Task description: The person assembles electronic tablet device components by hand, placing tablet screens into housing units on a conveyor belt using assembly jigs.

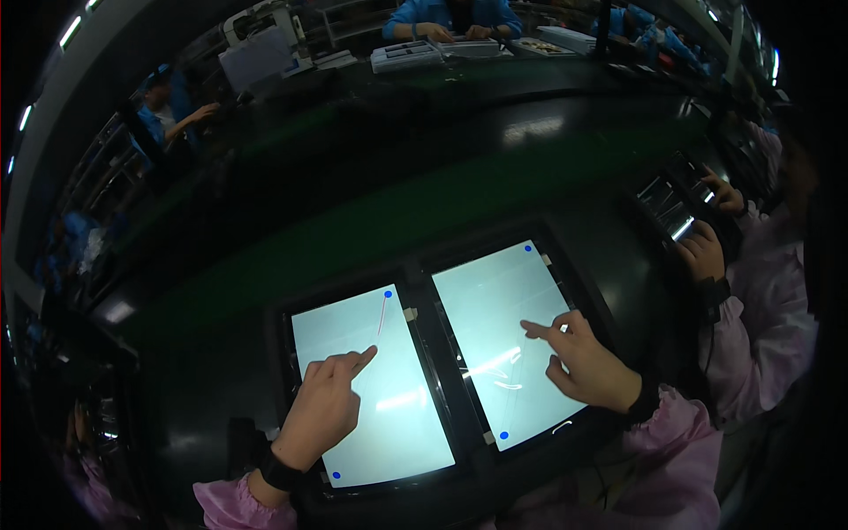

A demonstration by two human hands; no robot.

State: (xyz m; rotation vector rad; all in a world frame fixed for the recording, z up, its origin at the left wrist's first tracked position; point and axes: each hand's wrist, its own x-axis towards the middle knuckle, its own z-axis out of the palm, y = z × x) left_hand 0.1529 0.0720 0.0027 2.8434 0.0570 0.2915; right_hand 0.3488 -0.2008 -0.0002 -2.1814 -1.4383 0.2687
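Two lit white touch screens in dark frames lie side by side before me. On the left screen [411,442], my left hand [325,406] points with its index finger out and the others curled, holding nothing. A thin pink line [382,316] runs from near that fingertip up to a blue dot [388,294]. Over the right screen [473,300] is my right hand [587,362], index finger stretched out, thumb apart, nothing held. Whether either fingertip touches the glass I cannot tell. Each screen has blue dots near its upper right and lower left corners.
The screens rest on a dark bench with a green strip [336,212] beyond. At right, a co-worker's hands [704,252] are at another dark panel [664,208]. Across the bench, a person in blue [455,16] sits behind stacked white trays [406,56].
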